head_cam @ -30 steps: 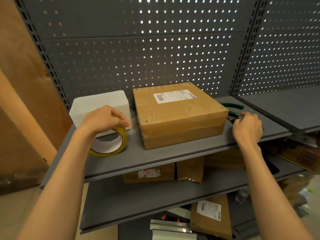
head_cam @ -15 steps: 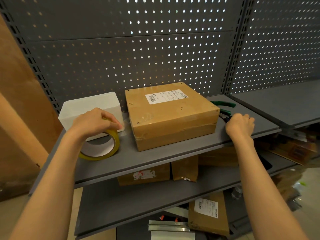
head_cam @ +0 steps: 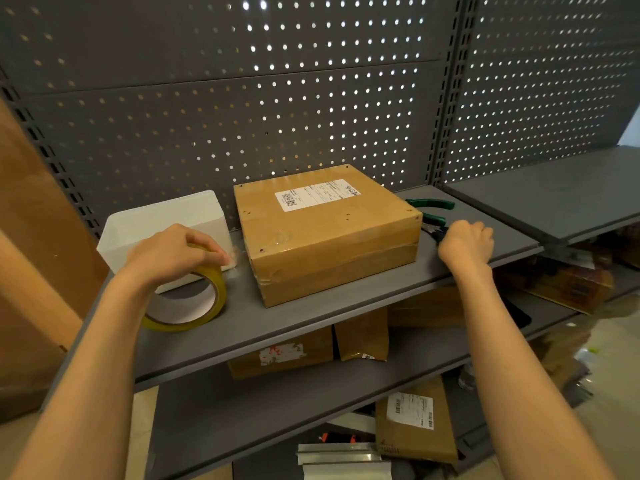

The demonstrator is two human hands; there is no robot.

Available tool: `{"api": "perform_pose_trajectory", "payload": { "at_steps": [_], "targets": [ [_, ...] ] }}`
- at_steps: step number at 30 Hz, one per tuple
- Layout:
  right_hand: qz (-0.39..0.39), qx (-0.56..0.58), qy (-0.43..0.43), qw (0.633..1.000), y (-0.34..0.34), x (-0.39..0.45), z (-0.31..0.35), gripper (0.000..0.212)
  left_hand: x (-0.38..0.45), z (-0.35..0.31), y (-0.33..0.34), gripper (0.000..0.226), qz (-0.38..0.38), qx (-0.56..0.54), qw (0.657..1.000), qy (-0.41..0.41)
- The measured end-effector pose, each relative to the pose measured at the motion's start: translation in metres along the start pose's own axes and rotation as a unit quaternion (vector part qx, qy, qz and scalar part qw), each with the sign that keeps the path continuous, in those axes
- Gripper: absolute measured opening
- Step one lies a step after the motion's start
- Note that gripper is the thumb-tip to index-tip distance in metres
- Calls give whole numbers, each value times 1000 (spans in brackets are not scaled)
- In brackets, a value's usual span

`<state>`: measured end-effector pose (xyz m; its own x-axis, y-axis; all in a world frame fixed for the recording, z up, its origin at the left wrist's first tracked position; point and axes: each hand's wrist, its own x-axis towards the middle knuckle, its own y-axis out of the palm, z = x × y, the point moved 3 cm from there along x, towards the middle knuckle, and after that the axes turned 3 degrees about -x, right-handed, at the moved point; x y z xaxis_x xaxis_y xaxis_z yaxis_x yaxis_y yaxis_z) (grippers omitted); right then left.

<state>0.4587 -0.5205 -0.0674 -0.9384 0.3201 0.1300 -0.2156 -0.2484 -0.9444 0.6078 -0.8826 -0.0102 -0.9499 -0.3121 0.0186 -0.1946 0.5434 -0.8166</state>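
Note:
A taped cardboard box (head_cam: 329, 233) with a white shipping label lies on the grey shelf (head_cam: 311, 320). My left hand (head_cam: 173, 254) grips the top of a yellowish tape roll (head_cam: 204, 306) that stands on edge just left of the box. A clear strip of tape (head_cam: 236, 255) runs from the roll to the box's left side. Green-handled pliers (head_cam: 431, 206) lie right of the box. My right hand (head_cam: 465, 242) has its fingers curled at the pliers' dark jaw end; the jaws are partly hidden by it.
A white open bin (head_cam: 166, 223) stands behind the tape roll. Grey pegboard (head_cam: 277, 98) backs the shelf, and a second shelf (head_cam: 554, 195) adjoins at the right. Several cardboard parcels (head_cam: 412, 424) lie on the lower shelves. A wooden panel (head_cam: 34, 237) stands at the left.
My right hand has closed in on the pliers' jaw end, its fingers curling tighter. My left hand stays on the tape roll. The box has not moved.

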Motion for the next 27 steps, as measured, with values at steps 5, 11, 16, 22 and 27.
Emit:
{"api": "perform_pose_trajectory", "payload": {
  "at_steps": [5,11,16,22,27],
  "targets": [
    [-19,-2,-17,1000,0,-4,-4,39,0,0,0,11,0,-2,1000,3],
    [-58,41,-74,995,-4,-11,-1,33,0,0,0,11,0,-1,1000,6],
    [-112,105,-98,983,-12,-18,6,35,1,0,0,13,-1,-5,1000,4],
    [-125,164,-101,973,-22,-22,7,40,0,1,0,11,-6,-6,1000,5],
    [-191,228,-106,949,-33,-29,4,43,2,3,0,12,-14,-4,1000,-2]
  ]
}}
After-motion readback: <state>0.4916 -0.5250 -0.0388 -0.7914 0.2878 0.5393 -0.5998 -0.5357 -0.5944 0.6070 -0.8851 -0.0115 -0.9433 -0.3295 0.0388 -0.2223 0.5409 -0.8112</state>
